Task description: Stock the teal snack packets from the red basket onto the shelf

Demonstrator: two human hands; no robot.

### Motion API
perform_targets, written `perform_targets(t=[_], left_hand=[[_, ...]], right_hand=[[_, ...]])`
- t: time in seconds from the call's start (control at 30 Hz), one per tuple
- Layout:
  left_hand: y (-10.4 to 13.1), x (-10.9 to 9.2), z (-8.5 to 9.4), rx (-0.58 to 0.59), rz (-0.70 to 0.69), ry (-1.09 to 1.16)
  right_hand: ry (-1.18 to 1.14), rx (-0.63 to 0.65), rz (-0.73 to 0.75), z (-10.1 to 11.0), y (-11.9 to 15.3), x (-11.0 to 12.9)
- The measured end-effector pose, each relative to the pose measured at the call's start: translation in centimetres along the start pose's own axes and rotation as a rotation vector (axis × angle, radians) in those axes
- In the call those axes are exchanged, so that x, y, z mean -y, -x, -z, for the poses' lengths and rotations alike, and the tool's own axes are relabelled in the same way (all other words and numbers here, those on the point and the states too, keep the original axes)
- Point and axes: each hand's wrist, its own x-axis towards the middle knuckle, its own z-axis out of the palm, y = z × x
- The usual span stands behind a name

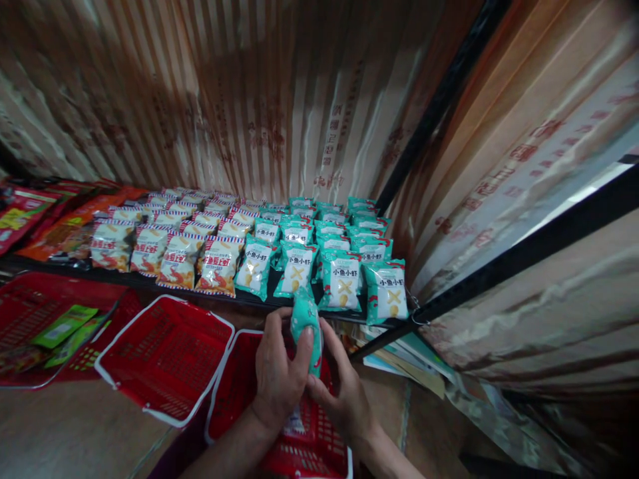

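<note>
A teal snack bag [305, 319] is held between both hands, above a red basket [234, 392] and just in front of the shelf edge. My left hand [282, 366] grips it from the left, thumb pressed on its face. From the right, my right hand [344, 396] has its fingers around the bag's side and lower end. Behind them, teal and white bags [342, 283] stand upright in rows on the shelf's right part. Something small in a clear wrapper [294, 420] lies in the basket, partly hidden by the hands.
White and orange bags [218, 266] fill the shelf's middle, with larger orange and red packs [64, 229] at left. A second red basket [164, 359] and a third with green packs [64, 326] stand left. A dark post [439, 100] rises at right.
</note>
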Motion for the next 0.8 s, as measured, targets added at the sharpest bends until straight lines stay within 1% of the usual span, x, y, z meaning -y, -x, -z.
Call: perform_targets(t=[0.1,0.27,0.37,0.43,0.5,0.57,0.6,0.67,0.73,0.8], left_hand=[[0.2,0.5,0.1,0.019,-0.077,0.042],[0.4,1.3,0.1,0.035,-0.183,0.091],[0.4,1.3,0.1,0.022,-0.228,0.111],[0.3,1.3,0.1,0.006,-0.226,0.107],[0.2,1.4,0.0,-0.034,-0.19,0.087],[0.0,1.7,-0.1,-0.087,-0.12,0.068],[-0.1,1.9,-0.1,-0.096,-0.075,0.07],[-0.1,2.3,-0.2,-0.049,0.024,0.11],[0.1,2.6,-0.1,0.049,0.122,0.182],[0.4,3.0,0.1,0.116,0.167,0.237]], right_hand=[[-0.134,-0.016,-0.037,-0.2,0.0,0.2],[-0.258,-0.058,-0.074,-0.4,-0.1,1.0],[-0.407,-0.07,-0.163,-0.1,-0.3,1.8],[-0.539,-0.085,-0.244,0.2,-0.5,2.4],[-0.623,-0.099,-0.298,0.5,-0.7,3.1],[-0.636,-0.097,-0.323,0.6,-1.0,3.6],[-0.63,-0.092,-0.329,0.6,-1.1,3.7],[-0.638,-0.095,-0.334,0.5,-1.3,3.8],[-0.684,-0.1,-0.335,0.2,-1.4,3.6],[-0.738,-0.094,-0.334,-0.2,-1.5,3.3]])
